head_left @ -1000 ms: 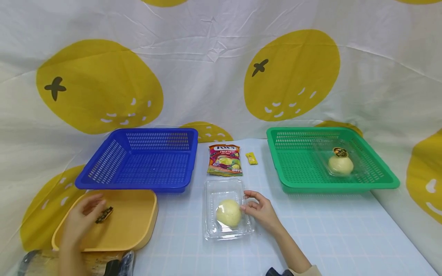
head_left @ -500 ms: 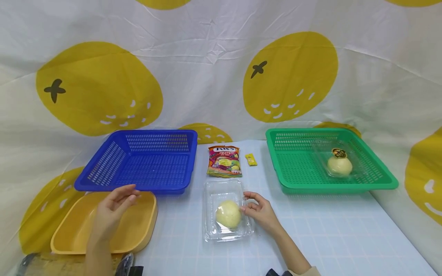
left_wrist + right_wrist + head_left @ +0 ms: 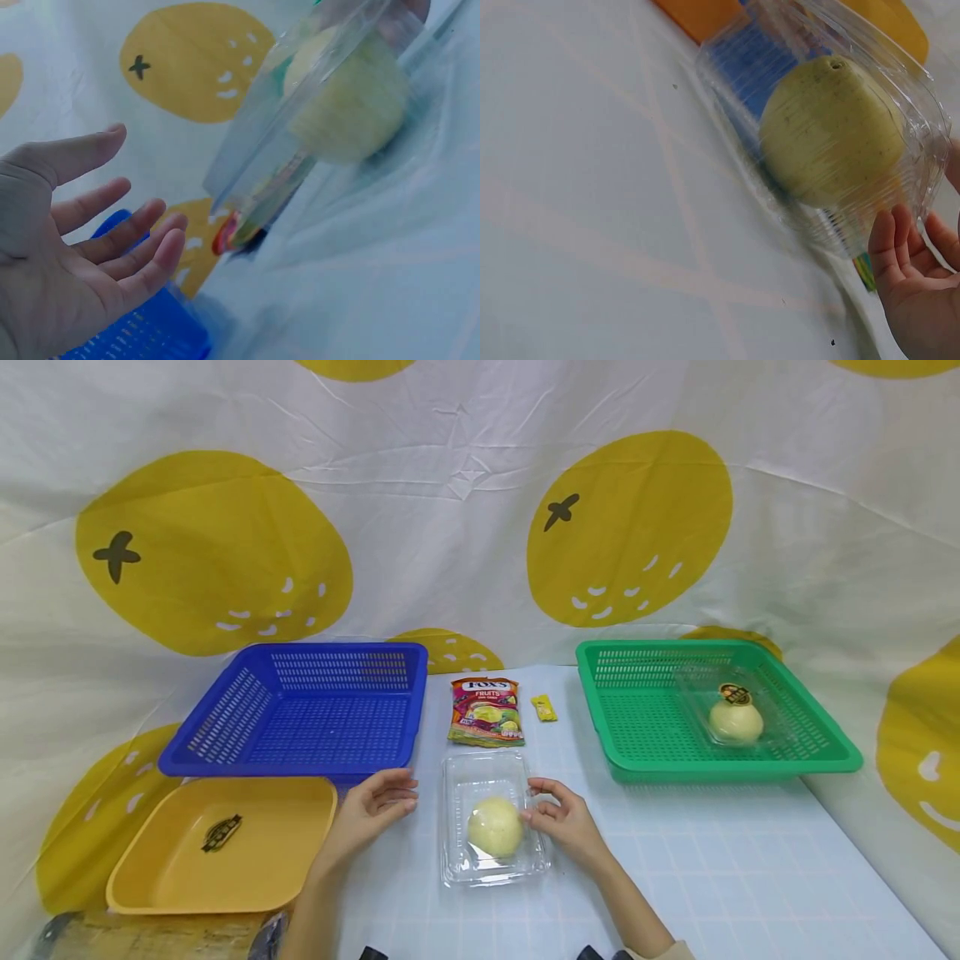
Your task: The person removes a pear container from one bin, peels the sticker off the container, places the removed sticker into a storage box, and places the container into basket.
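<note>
In the head view a clear plastic clamshell box [image 3: 483, 768] stands closed on the table, holding a pale yellow pear [image 3: 495, 828]. At its right side, my right hand [image 3: 567, 824] touches the rim with loosely bent fingers. The right wrist view shows those fingertips [image 3: 885, 232] right at the plastic, beside the speckled pear [image 3: 832, 135]. To the left of the box, my left hand [image 3: 367, 818] hovers apart from it. Nothing lies in its palm, and its fingers [image 3: 142, 247] are spread and relaxed in the left wrist view.
An orange-yellow tray [image 3: 300, 860] with a black-and-gold label [image 3: 222, 832] lies at left. Behind it stands a blue basket [image 3: 337, 727]. A candy bag [image 3: 486, 712] and small yellow sweet [image 3: 543, 708] lie behind the box. The green basket [image 3: 637, 718] at right holds another boxed pear [image 3: 736, 722].
My left hand has moved right, from over the orange-yellow tray to beside the box. The label in the tray shows again. My right hand has stayed at the box.
</note>
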Demonstrator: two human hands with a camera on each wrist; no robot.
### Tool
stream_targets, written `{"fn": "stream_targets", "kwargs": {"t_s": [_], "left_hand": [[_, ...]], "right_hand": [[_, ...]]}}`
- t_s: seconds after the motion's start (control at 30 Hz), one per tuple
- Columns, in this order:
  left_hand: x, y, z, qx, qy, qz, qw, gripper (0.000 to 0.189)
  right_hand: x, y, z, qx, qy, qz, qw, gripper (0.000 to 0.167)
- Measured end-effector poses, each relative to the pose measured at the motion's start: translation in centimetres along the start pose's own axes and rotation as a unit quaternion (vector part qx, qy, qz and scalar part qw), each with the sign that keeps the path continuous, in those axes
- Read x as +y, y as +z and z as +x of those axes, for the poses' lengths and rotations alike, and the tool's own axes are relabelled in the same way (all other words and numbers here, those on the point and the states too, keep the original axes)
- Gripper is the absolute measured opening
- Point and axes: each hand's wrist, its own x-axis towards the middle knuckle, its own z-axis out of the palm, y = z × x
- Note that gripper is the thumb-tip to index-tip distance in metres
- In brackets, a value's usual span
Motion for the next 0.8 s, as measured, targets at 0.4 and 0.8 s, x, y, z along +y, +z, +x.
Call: {"fn": "stream_targets", "kwargs": {"t_s": [0.4,0.8], "left_hand": [[-1.1,5.0,0.8,0.022,-0.088,0.015,0.9958,0.081],[-1.3,4.8,0.6,-0.023,-0.163,-0.045,0.9853,0.086]], "right_hand": [[0.0,-0.1,0.0,0.004,0.000,0.001,1.0000,0.052],[-0.3,0.0,-0.4,0.003,-0.003,-0.040,0.9992,0.051]]}}
